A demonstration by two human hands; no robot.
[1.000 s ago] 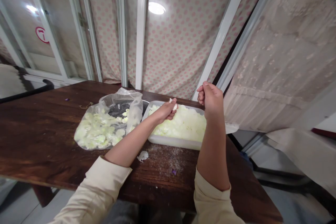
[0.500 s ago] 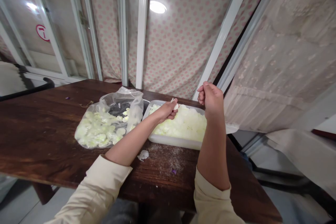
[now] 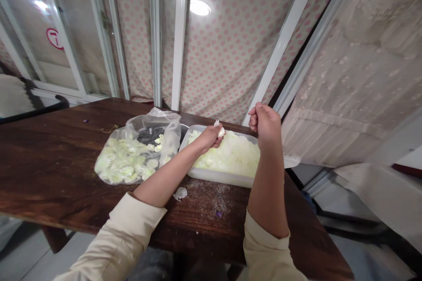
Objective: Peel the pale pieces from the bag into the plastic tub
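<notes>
1. Left hand [image 3: 209, 137]: thumb and fingers are pinched closed on a small white vegetable piece [image 3: 219, 130], which projects from the fingertips towards the far right of the view. The piece is irregular, and no clear long axis can be made out.
2. Right hand [image 3: 265, 125]: fingers are curled into a raised fist beyond the far right corner of the tub. They hide the palm, so it cannot be told whether anything is held.
3. Relation: the white vegetable piece lies at the left hand, while the right hand stands well apart from it, across the tub.
4. Translucent plastic tub [image 3: 217, 177]: its long axis runs roughly across the view. The left hand is over its left end, above a heap of chopped pale vegetable [image 3: 229, 156].
5. Clear plastic bag [image 3: 171, 140]: it lies just left of the tub and holds pale green pieces [image 3: 121, 162].
6. Dark wooden table [image 3: 49, 162]: a loose white scrap [image 3: 180, 193] and a purple fleck [image 3: 218, 214] lie on it, in front of the tub.
</notes>
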